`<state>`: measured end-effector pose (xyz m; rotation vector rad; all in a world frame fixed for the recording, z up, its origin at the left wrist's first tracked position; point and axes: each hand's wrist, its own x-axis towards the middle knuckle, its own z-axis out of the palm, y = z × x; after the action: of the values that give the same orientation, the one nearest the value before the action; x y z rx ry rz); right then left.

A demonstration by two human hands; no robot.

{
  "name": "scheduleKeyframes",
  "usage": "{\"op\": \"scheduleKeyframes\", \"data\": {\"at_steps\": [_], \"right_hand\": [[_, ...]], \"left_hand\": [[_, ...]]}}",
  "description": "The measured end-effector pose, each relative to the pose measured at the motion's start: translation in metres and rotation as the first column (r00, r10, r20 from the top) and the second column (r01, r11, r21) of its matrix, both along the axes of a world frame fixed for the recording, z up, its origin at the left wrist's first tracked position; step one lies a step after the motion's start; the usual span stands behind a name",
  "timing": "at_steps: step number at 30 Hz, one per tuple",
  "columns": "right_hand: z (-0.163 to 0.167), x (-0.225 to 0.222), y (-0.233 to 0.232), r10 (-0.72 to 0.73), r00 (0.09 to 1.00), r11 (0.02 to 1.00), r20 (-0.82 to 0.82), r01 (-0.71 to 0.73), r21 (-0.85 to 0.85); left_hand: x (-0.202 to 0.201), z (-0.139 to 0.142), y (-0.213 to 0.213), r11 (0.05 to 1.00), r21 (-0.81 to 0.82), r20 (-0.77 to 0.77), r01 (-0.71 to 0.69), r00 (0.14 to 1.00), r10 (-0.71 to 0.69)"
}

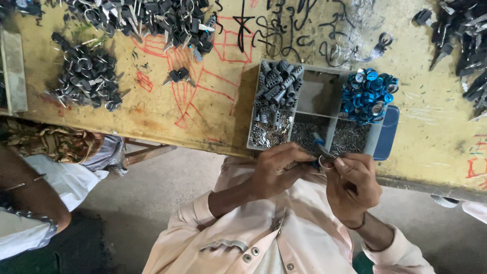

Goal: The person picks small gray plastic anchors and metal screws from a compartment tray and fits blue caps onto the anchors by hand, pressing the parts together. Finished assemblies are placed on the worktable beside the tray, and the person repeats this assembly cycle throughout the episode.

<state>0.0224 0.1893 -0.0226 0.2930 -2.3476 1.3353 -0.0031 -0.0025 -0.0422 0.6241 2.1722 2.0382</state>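
Metal ring [324, 162] sits pinched in your right hand [352, 185], thumb and forefinger closed on it, just below the near edge of the bench [203, 101] and in front of your chest. Your left hand [274, 170] is closed too, fingertips meeting the right hand at the ring; a small blue-tipped part [318, 144] pokes up between the two hands, can't tell which hand grips it.

Grey divided tray [317, 96] sits at the near edge of the bench, directly above your hands in the head view. Its far-left compartment holds grey ribbed plastic sleeves [276, 86]. Far-middle compartment shows bare floor. Blue round caps [368, 94] are heaped at the tray's right end, spilling over the rim. Near compartments hold small metal bits [304, 132], too fine to identify. A blue lid [388, 133] stands against the tray's right side.

Far edge of the bench: a long heap of dark keys with rings [152, 20]. Left end: a second pile of the same [86, 76]. Two loose ones [178, 76] lie between that pile and the tray. More dark parts [464, 35] at the far-right corner.

Red and black scribbles cover the yellow bench top. Another person's arm [30, 200] with a thin bangle is at the left, off the bench, well apart from your hands
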Motion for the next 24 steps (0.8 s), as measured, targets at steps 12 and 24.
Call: {"op": "scheduleKeyframes", "data": {"at_steps": [12,24], "right_hand": [[0.028,-0.016,-0.003,0.186,0.965,0.934,0.185,-0.232,0.270],[0.108,-0.114,0.051,0.595,0.528,0.562,0.606,-0.812,0.155]], "left_hand": [[0.008,-0.012,0.012,0.908,0.391,0.616,-0.150,0.775,-0.138],[0.005,0.012,-0.031,0.989,0.135,0.292,-0.053,0.956,0.012]]}}
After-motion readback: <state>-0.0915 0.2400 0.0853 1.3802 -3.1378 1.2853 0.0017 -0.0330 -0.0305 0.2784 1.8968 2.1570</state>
